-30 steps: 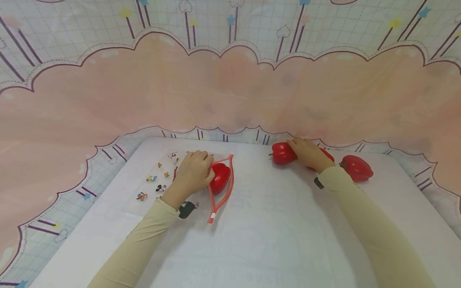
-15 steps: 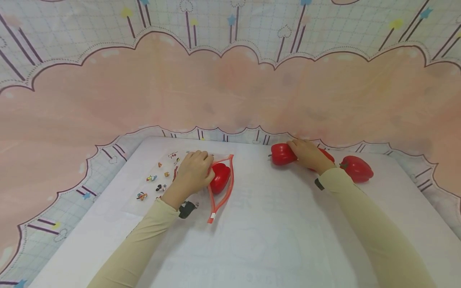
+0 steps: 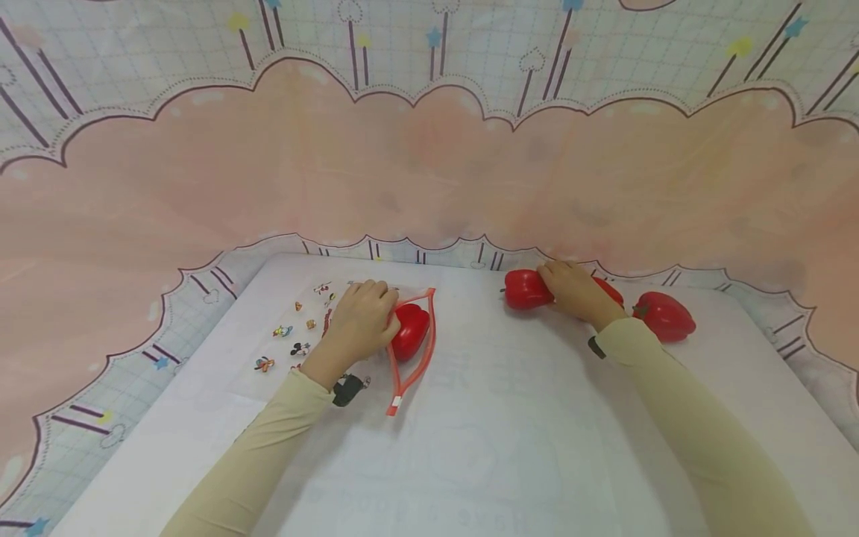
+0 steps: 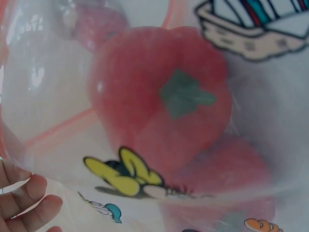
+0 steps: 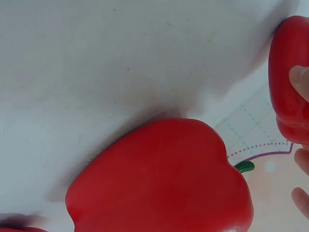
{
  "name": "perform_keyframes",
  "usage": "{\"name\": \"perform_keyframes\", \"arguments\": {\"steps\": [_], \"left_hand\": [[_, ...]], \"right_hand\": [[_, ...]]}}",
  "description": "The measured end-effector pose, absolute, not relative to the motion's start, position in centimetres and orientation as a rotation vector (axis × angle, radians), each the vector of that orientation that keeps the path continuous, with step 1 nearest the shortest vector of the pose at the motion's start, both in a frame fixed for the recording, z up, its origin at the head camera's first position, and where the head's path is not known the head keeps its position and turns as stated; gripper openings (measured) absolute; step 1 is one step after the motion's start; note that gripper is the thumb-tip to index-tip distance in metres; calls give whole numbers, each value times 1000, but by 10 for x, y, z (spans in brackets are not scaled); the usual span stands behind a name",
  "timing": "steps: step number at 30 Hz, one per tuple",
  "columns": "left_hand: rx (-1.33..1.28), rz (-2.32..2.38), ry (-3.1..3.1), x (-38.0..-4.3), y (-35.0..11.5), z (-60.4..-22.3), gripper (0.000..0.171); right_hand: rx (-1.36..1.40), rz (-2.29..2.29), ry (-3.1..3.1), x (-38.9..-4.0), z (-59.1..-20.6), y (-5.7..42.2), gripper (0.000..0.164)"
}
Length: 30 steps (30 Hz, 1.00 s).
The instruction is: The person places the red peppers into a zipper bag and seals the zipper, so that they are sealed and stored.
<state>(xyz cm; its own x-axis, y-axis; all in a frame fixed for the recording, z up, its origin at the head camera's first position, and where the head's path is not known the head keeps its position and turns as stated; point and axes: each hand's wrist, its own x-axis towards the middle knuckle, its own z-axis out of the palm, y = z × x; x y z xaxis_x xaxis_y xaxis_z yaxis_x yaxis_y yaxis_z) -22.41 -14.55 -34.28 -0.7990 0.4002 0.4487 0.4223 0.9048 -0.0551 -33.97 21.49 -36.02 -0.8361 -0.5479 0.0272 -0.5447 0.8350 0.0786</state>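
In the head view my left hand (image 3: 360,321) grips the upper side of a clear zip bag (image 3: 268,380) printed with cartoon figures, by its orange-red zip edge (image 3: 417,375). A red bell pepper (image 3: 411,333) shows in the bag's parted mouth. Through the plastic, the left wrist view shows a bell pepper with a green stem (image 4: 183,94) and more red below it; fingers (image 4: 34,193) are at lower left. My right hand (image 3: 572,289) holds another red bell pepper (image 3: 526,289), its thumb (image 5: 300,79) pressed on the skin in the right wrist view.
Partly behind the right hand lies a red bell pepper (image 3: 608,291), large in the right wrist view. Another bell pepper (image 3: 664,316) rests farther right. The white tabletop (image 3: 470,447) meets a patterned peach curtain (image 3: 429,171) along its back edge.
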Motion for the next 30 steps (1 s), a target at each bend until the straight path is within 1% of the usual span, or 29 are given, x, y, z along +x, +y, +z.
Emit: {"name": "perform_keyframes", "arguments": {"steps": [6,22,30], "left_hand": [[-594,-58,-2609,-225,-146,-343,33],[-599,-55,-2604,-226,-146,-344,32],[-597,-55,-2599,-225,-146,-344,31]], "right_hand": [[899,-158,-2917,-337,-362,215,72],[847,-106,-2866,-331,-364,217,74],[844,-117,-2781,-323,-361,214,72]]}}
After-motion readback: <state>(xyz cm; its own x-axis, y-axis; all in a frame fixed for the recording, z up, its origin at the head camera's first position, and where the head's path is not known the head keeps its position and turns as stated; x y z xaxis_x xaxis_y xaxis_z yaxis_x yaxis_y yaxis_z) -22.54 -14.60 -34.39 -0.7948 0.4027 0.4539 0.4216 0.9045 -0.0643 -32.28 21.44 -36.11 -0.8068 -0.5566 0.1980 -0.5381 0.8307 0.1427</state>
